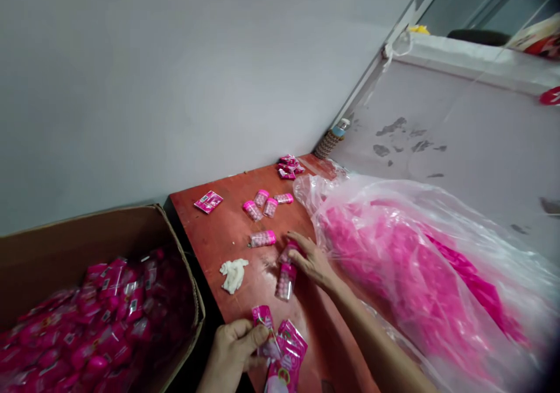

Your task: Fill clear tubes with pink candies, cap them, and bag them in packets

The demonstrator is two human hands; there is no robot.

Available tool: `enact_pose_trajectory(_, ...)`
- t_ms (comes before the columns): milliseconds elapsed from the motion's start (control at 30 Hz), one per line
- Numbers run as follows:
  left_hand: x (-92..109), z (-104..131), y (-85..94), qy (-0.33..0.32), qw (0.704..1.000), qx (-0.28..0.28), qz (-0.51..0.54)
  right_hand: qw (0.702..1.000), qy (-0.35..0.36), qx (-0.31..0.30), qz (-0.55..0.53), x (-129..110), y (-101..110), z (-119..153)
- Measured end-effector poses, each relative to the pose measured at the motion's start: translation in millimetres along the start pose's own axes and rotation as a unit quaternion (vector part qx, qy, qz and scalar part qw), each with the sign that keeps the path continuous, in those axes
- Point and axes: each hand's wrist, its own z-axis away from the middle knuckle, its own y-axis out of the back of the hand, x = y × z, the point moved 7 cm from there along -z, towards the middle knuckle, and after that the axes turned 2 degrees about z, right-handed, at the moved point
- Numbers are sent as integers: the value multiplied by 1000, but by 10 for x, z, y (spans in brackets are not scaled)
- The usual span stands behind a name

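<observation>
My left hand (pixel 236 349) pinches a pink printed plastic sleeve (pixel 262 317) at the table's near edge. Just right of it lie several more flat pink sleeves (pixel 286 361), partly overlapping. My right hand (pixel 312 262) has its thumb and fingers around a small pink bottle (pixel 289 252), mostly covered by them. Touching or very near that bottle is a clear pink-capped bottle of pink balls (pixel 286 282). Farther back, a similar bottle (pixel 262 239) lies on its side, and several more bottles (pixel 270 207) are grouped behind it.
A cardboard box (pixel 199 311) of pink wrapped packs (pixel 109 311) stands left of the red table (pixel 205 235). A large clear bag (pixel 420 253) of pink material covers the right side. Crumpled white tissue (pixel 234 274), a flat pink packet (pixel 209 202) and a patterned bottle (pixel 331 139) are on the table.
</observation>
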Motion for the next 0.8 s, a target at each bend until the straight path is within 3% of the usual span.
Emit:
enact_pose_trajectory(67,22,15,-18,-7,1000,-5,11,998,-35,44,-21,0,117,-179)
enact_pose_trajectory(167,19,15,-11,-12,1000,4,16,996,-41,80,-16,-125,156,-666)
enact_pose_trajectory(300,-45,-22,28,-7,999,21,23,998,-26,53,-4,-378,-131,-1303)
enact_pose_trajectory(400,-97,-55,53,-3,999,31,33,997,-46,11,59,-419,-414,-1464)
enact_pose_trajectory(533,-125,-78,81,-1,998,44,40,992,-24,14,121,-317,-529,-1205)
enact_pose_trajectory(700,-44,-27,45,-11,999,20,27,991,3,-20,131,-91,-467,-556)
enact_pose_trajectory(800,3,17,24,-25,999,10,30,990,-8,3,141,-4,-360,-203)
